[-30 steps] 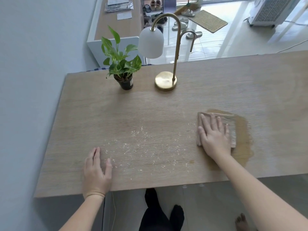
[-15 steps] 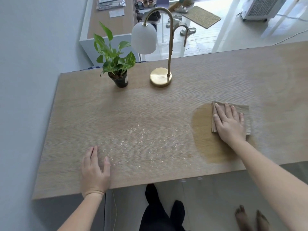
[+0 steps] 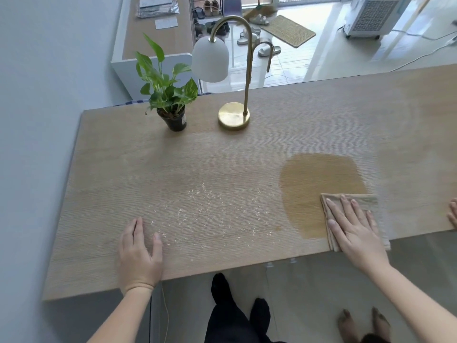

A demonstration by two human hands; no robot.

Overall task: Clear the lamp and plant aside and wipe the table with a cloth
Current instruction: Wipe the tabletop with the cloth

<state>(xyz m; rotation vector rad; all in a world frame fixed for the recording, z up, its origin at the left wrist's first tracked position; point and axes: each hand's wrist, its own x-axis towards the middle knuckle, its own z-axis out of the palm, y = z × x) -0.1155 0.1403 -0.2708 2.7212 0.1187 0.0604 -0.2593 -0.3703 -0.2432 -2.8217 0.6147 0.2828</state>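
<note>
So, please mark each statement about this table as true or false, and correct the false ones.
1. The right hand presses flat on the cloth. True.
2. The cloth covers the crumbs. False: the crumbs lie uncovered to its left, nearer the left hand.
3. The left hand grips the plant. False: it rests flat on the table; the plant stands apart, at the far edge.
4. The lamp stands upright beside the plant. True.
5. A darker patch reaches the cloth. True.
</note>
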